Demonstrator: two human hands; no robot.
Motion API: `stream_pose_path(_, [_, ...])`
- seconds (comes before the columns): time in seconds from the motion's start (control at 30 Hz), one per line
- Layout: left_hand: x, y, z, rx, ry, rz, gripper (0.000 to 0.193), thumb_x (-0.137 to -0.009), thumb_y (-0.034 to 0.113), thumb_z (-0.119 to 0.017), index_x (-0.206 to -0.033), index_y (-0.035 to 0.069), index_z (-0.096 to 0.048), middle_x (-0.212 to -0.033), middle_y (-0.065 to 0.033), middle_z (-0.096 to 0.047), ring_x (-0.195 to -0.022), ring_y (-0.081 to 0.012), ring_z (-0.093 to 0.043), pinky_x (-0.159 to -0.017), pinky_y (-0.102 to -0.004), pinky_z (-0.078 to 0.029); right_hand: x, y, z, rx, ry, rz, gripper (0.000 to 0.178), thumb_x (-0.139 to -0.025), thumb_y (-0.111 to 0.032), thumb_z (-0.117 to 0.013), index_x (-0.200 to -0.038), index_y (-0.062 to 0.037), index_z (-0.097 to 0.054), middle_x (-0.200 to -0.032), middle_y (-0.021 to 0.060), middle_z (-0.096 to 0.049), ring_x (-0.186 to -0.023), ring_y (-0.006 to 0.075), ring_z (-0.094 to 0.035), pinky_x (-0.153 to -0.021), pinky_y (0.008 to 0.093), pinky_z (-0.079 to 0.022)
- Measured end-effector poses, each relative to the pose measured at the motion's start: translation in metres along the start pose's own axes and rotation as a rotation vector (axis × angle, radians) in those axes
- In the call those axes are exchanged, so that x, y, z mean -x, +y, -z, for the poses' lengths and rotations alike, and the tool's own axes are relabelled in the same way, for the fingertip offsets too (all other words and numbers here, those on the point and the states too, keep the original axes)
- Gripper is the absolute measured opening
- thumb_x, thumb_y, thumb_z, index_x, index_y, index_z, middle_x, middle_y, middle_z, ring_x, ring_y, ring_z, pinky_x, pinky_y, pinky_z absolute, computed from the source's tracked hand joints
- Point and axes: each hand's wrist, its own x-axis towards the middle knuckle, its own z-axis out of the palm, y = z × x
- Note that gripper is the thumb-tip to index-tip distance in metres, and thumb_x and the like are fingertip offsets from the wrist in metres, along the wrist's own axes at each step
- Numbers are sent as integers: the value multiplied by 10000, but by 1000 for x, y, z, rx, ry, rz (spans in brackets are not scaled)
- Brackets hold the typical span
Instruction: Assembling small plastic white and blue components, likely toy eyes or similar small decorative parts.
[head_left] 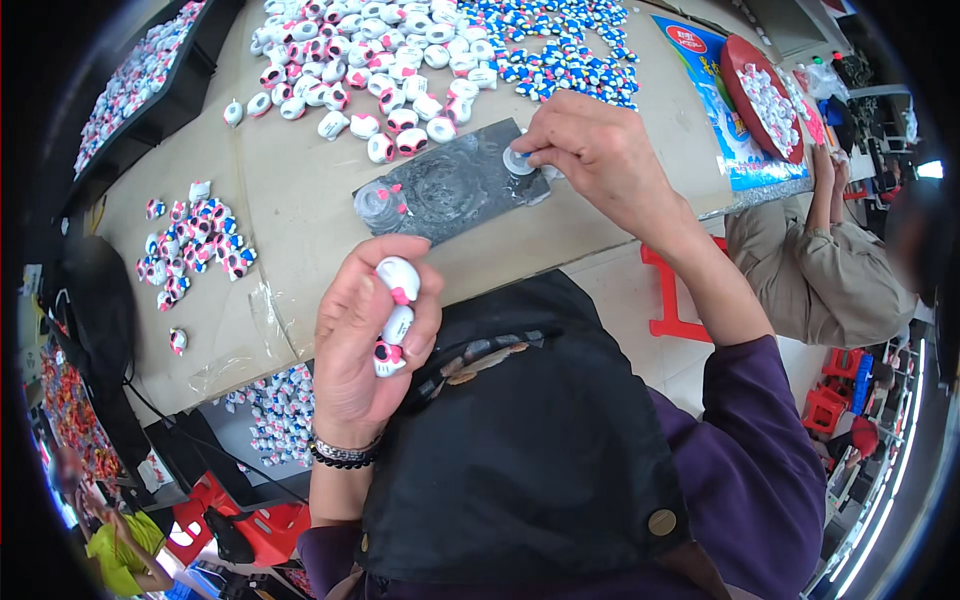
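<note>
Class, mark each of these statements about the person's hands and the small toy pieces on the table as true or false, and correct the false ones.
1. The left hand holds small white-and-pink plastic toy pieces. True.
2. The right hand rests in the person's lap. False: it pinches a small white round disc over the dark rectangular work mat.
3. A heap of white-and-blue toy pieces lies at the far side of the tan table. True.
4. The left wrist is bare. False: it wears a dark beaded bracelet.
</note>
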Motion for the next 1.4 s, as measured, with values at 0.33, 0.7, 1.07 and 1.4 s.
stream_pose_path(0.33, [-12, -13, -10, -16, 53, 79, 346, -981, 280, -535, -1181, -3, -531, -999, -88, -611, -599, -52, -466, -447, -164, -305, -2, -14, 7, 316, -199, 99, 57, -701, -19, -591, -691, -1, -538, -770, 111, -512, -810, 278, -592, -618, 396, -487])
stream_pose_path(0.7, [-38, -22, -24, -83, 81, 59, 311, -979, 245, -541, -1196, 22, -534, -1039, -69, -619, -613, -31, -450, -451, -158, -297, -2, -7, 5, 155, -43, 23, 72, -691, 10, -654, -750, -8, -618, -758, 117, -572, -732, 273, -616, -598, 364, -502])
stream_pose_path(1.07, [-49, -31, -30, -138, 122, -111, 321, -975, 247, -551, -1206, 28, -510, -979, -57, -617, -595, -43, -438, -456, -177, -311, 5, -47, 8, -944, 258, -561, 148, -792, 97, -662, -934, 65, -684, -899, 112, -640, -710, 139, -620, -624, 248, -531])
stream_pose_path(1.4, [-48, -24, -26, 271, 38, 128, 304, -1001, 234, -479, -1237, 42, -490, -968, -109, -630, -582, -89, -455, -391, -187, -302, 18, -23, -7, -622, 310, -498, 133, -805, 102, -651, -930, 69, -684, -905, 112, -641, -748, 134, -619, -631, 242, -531])
